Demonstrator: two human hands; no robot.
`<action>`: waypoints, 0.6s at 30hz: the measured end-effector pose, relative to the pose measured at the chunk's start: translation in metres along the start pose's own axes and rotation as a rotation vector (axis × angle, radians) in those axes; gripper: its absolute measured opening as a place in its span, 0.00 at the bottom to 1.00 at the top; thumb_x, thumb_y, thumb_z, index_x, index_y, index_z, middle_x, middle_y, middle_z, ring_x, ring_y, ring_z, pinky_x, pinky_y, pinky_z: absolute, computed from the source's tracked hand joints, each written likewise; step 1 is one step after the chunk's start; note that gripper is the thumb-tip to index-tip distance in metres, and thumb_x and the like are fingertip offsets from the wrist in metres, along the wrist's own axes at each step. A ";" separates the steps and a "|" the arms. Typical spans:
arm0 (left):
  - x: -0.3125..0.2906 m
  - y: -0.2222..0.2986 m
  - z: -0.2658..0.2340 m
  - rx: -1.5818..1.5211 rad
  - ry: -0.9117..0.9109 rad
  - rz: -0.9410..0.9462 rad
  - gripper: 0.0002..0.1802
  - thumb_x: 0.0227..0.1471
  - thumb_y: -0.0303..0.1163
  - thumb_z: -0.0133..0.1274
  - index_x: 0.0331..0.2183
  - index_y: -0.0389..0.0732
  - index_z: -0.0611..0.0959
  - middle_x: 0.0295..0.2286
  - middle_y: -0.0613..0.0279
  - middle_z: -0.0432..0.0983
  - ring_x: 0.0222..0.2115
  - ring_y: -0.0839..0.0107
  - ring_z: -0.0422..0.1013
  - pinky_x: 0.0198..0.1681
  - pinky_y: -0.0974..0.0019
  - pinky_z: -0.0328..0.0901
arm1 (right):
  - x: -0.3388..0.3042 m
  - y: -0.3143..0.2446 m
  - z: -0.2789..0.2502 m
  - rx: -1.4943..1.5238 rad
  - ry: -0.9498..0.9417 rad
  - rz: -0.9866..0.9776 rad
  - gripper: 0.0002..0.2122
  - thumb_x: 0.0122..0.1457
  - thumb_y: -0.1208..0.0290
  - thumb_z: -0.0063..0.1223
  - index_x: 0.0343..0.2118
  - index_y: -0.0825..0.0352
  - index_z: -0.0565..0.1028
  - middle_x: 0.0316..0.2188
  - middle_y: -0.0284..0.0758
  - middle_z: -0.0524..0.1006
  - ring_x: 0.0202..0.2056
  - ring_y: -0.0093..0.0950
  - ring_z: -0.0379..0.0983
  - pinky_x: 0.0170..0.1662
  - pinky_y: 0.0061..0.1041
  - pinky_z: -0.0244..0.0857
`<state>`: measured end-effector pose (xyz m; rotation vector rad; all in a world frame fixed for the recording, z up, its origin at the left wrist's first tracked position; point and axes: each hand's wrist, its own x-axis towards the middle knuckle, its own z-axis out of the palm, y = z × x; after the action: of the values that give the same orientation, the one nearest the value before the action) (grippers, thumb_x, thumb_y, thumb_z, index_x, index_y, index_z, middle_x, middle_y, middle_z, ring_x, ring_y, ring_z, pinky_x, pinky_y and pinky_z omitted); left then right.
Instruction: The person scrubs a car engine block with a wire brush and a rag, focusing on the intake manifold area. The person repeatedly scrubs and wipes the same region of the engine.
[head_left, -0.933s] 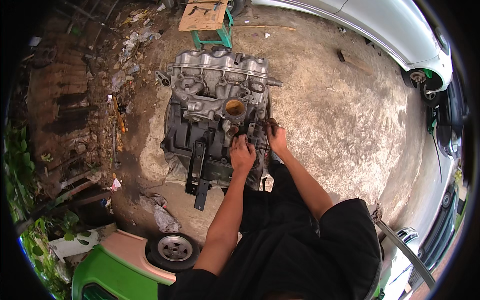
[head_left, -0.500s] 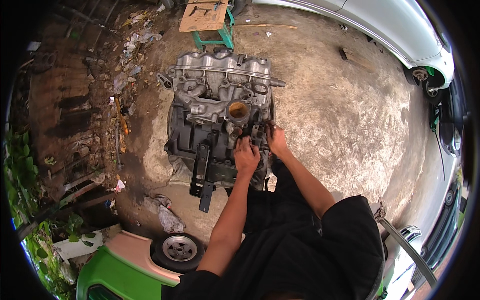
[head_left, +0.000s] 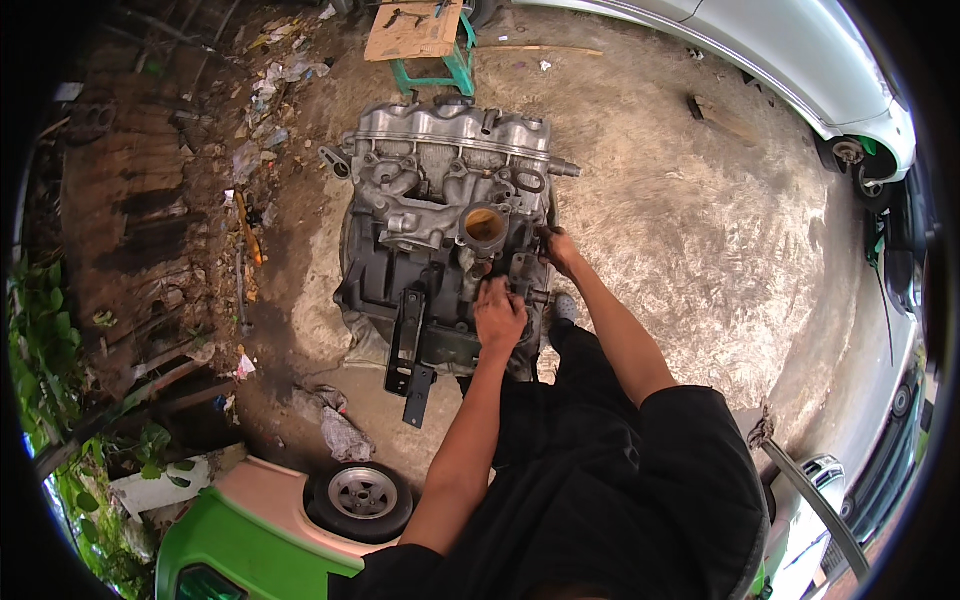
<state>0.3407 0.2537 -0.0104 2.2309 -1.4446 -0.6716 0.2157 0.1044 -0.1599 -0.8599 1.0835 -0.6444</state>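
A greasy engine (head_left: 455,140) stands on the concrete in front of me, silvery on its far part and black nearer to me. My left hand (head_left: 500,315) lies against its near right part, fingers slightly bent and apart, below a round metal opening (head_left: 484,228) that is brownish inside. At the engine's right edge, my right hand (head_left: 560,248) has its fingers pressed together on the side; what they hold, if anything, is hidden. Left of my left hand, a black slotted bracket (head_left: 407,345) sticks out toward me.
Beyond the engine is a green stool (head_left: 458,75) with a board (head_left: 412,30) bearing small tools. A silver car (head_left: 800,70) stands far right. Rubbish (head_left: 265,90) lines the left. A wheel (head_left: 362,502) lies near a green panel (head_left: 215,545), with a crumpled cloth (head_left: 345,440) beyond it.
My right hand has shifted slightly up along the engine's right edge, away from the left hand. My left hand has moved slightly toward me. My shoe now shows beside the engine.
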 end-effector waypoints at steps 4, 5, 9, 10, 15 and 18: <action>-0.001 0.002 0.001 0.043 0.152 0.123 0.18 0.47 0.26 0.50 0.43 0.34 0.74 0.31 0.43 0.74 0.39 0.43 0.70 0.43 0.44 0.66 | 0.015 0.011 0.005 0.123 0.186 0.432 0.13 0.60 0.61 0.52 0.40 0.67 0.74 0.20 0.37 0.74 0.16 0.30 0.68 0.20 0.31 0.62; -0.001 0.002 0.001 0.050 0.164 0.135 0.19 0.46 0.26 0.50 0.43 0.34 0.74 0.31 0.43 0.73 0.39 0.43 0.70 0.43 0.44 0.66 | 0.015 0.006 0.006 0.009 0.248 0.423 0.13 0.60 0.61 0.51 0.39 0.68 0.74 0.20 0.38 0.75 0.16 0.30 0.68 0.20 0.32 0.62; -0.001 0.002 -0.001 0.001 0.047 0.014 0.18 0.49 0.30 0.51 0.44 0.38 0.75 0.36 0.44 0.77 0.49 0.44 0.69 0.47 0.44 0.66 | -0.002 -0.030 -0.002 -0.068 0.497 0.153 0.12 0.63 0.66 0.44 0.31 0.71 0.73 0.18 0.40 0.76 0.14 0.28 0.68 0.19 0.25 0.60; -0.001 0.002 -0.002 0.008 0.049 0.027 0.18 0.50 0.30 0.51 0.44 0.38 0.75 0.37 0.44 0.77 0.50 0.44 0.68 0.48 0.44 0.65 | -0.010 -0.037 -0.003 -0.042 0.455 0.118 0.13 0.63 0.65 0.44 0.31 0.71 0.73 0.17 0.40 0.76 0.14 0.28 0.68 0.19 0.25 0.60; -0.001 0.003 -0.002 0.048 0.017 -0.006 0.19 0.51 0.31 0.51 0.46 0.40 0.74 0.40 0.44 0.76 0.52 0.44 0.67 0.53 0.44 0.63 | -0.058 -0.052 -0.014 -0.119 0.209 -0.191 0.12 0.65 0.69 0.41 0.32 0.72 0.74 0.19 0.37 0.77 0.19 0.24 0.70 0.24 0.24 0.62; -0.002 0.003 -0.001 0.047 0.026 -0.001 0.20 0.51 0.31 0.51 0.47 0.40 0.73 0.40 0.45 0.76 0.53 0.44 0.66 0.53 0.44 0.62 | -0.087 -0.055 -0.007 -0.318 0.183 -0.287 0.13 0.67 0.67 0.41 0.32 0.71 0.75 0.20 0.37 0.77 0.21 0.25 0.71 0.27 0.26 0.64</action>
<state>0.3383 0.2541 -0.0079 2.2675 -1.4617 -0.6124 0.1772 0.1432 -0.0728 -1.2653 1.2595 -0.8138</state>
